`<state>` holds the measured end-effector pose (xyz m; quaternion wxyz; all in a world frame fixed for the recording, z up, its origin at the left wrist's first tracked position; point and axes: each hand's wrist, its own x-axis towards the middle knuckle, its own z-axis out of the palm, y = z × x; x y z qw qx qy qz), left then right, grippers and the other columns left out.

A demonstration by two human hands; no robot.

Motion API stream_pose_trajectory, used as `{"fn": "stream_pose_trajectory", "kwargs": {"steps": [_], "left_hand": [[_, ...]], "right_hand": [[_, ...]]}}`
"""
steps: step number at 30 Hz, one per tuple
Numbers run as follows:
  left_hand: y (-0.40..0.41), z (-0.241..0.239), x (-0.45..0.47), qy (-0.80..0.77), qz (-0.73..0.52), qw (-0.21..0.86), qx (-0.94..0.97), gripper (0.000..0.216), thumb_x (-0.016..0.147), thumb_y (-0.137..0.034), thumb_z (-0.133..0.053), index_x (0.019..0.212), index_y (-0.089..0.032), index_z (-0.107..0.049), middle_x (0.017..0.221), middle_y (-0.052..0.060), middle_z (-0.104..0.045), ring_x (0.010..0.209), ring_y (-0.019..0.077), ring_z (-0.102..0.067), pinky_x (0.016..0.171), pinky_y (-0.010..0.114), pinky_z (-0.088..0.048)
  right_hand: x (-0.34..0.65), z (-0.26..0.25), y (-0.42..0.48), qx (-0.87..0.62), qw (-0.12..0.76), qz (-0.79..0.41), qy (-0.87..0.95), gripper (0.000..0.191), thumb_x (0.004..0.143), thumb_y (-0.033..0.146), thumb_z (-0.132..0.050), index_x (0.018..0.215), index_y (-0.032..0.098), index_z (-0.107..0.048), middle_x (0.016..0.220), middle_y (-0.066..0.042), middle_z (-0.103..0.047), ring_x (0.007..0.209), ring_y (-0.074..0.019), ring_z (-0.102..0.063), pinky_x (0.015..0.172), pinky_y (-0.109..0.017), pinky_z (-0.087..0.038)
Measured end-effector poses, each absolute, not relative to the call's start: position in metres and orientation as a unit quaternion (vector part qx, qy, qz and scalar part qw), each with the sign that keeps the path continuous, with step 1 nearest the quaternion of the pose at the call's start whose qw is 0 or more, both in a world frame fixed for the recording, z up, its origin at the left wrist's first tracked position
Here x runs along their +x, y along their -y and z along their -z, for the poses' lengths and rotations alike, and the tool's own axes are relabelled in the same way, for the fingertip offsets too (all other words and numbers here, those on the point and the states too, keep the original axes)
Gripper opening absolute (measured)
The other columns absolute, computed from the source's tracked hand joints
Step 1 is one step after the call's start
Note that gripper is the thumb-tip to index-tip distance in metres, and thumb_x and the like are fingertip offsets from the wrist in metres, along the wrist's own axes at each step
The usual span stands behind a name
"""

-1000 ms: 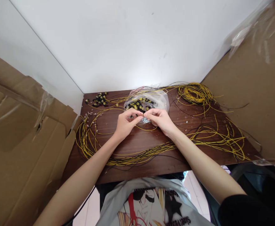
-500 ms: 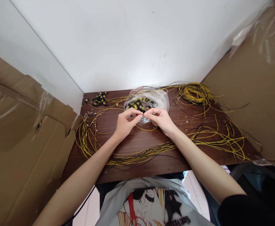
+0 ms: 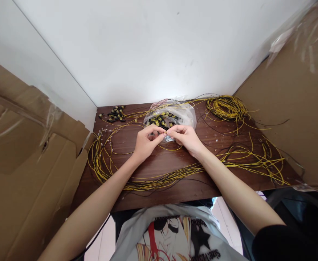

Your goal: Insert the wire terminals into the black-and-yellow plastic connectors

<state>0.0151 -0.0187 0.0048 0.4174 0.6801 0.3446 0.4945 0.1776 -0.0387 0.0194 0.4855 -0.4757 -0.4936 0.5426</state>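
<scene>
My left hand (image 3: 149, 140) and my right hand (image 3: 184, 137) meet over the front of a clear plastic bag (image 3: 187, 113), thumb and forefinger pinched on each. Their fingertips touch around something tiny with a hint of yellow; the fingers cover most of it. Just below the fingers curves a thin yellow wire (image 3: 172, 149), whose ends are hidden by the hands. Black and yellow small connector-like parts (image 3: 159, 119) lie in a heap on the bag, right behind my fingertips.
A bundle of yellow and black wires (image 3: 159, 184) sweeps across the brown table (image 3: 161, 199) below my forearms. At the back right lies a coiled bundle (image 3: 225, 108). More small black and yellow parts (image 3: 117, 114) sit back left. Cardboard (image 3: 33, 174) stands at both sides.
My hands stay pinched together in nearly the same spot, with only a slight shift of the fingertips. A little more yellow shows between them.
</scene>
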Motion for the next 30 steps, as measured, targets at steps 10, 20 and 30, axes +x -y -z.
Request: {"fn": "stream_pose_trajectory", "kwargs": {"steps": [10, 20, 30], "left_hand": [[0.0198, -0.0051, 0.0153, -0.352, -0.488, 0.419, 0.680, 0.011, 0.075, -0.026, -0.066, 0.080, -0.016, -0.067, 0.075, 0.003, -0.062, 0.060, 0.0093, -0.050, 0.049, 0.020, -0.038], [0.0222, -0.0099, 0.0156, -0.358, -0.487, 0.416, 0.680, 0.014, 0.080, -0.028, -0.060, 0.078, -0.016, -0.066, 0.075, 0.004, -0.063, 0.059, 0.0087, -0.050, 0.050, 0.020, -0.039], [0.0215, -0.0076, 0.0148, -0.325, -0.474, 0.443, 0.688, 0.011, 0.077, -0.016, -0.057, 0.085, -0.015, -0.064, 0.083, 0.005, -0.060, 0.068, 0.0102, -0.052, 0.050, 0.018, -0.043]], "right_hand": [[0.1769, -0.0213, 0.0396, -0.480, 0.481, -0.544, 0.492, 0.029, 0.063, 0.042, -0.073, 0.068, 0.015, -0.063, 0.057, 0.002, -0.051, 0.046, -0.0049, -0.032, 0.042, -0.023, -0.017], [0.1778, -0.0192, 0.0391, -0.480, 0.478, -0.539, 0.500, 0.026, 0.066, 0.040, -0.070, 0.071, 0.016, -0.065, 0.058, 0.001, -0.052, 0.044, -0.0043, -0.030, 0.042, -0.023, -0.015], [0.1782, -0.0197, 0.0390, -0.483, 0.483, -0.543, 0.489, 0.024, 0.065, 0.038, -0.071, 0.071, 0.016, -0.065, 0.057, 0.002, -0.051, 0.045, -0.0048, -0.032, 0.043, -0.023, -0.016]]}}
